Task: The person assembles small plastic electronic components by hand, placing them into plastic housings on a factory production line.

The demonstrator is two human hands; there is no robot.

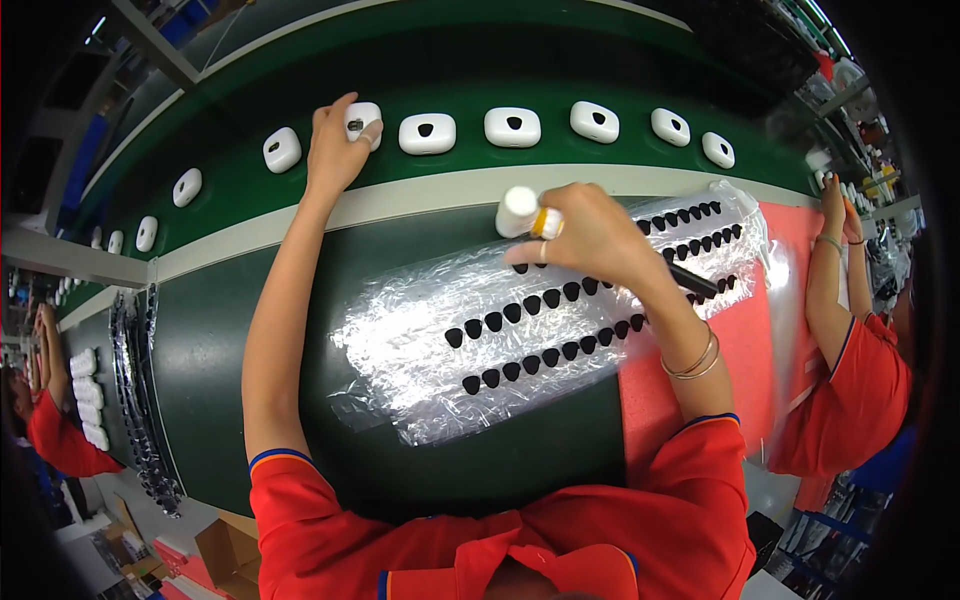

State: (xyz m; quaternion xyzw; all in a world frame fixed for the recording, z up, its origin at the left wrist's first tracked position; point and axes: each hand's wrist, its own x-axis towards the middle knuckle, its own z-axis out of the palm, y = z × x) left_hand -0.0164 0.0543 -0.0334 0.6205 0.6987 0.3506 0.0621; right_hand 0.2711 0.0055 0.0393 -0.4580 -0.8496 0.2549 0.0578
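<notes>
My left hand (pixel 338 150) reaches to the green belt and grips a rounded white case (pixel 360 118) by its sides, thumb on the near right. A small dark recess shows in the case's top. My right hand (pixel 592 232) is closed around a small white bottle with a yellow band (pixel 516 214), above a clear plastic sheet (pixel 395 355). On the sheet lie rows of small black shield-shaped pieces (pixel 532 305). A black rod (pixel 692 279) shows beside my right wrist; whether the hand holds it or it lies on the sheet, I cannot tell.
More white cases stand along the green belt (pixel 460 180); those to the right, like one case (pixel 427 134), carry a black piece. Pink foam (pixel 655 400) lies under the sheet's right end. Co-workers in red sit at right (pixel 850 400) and left (pixel 65 435). Dark strips (pixel 135 390) hang left.
</notes>
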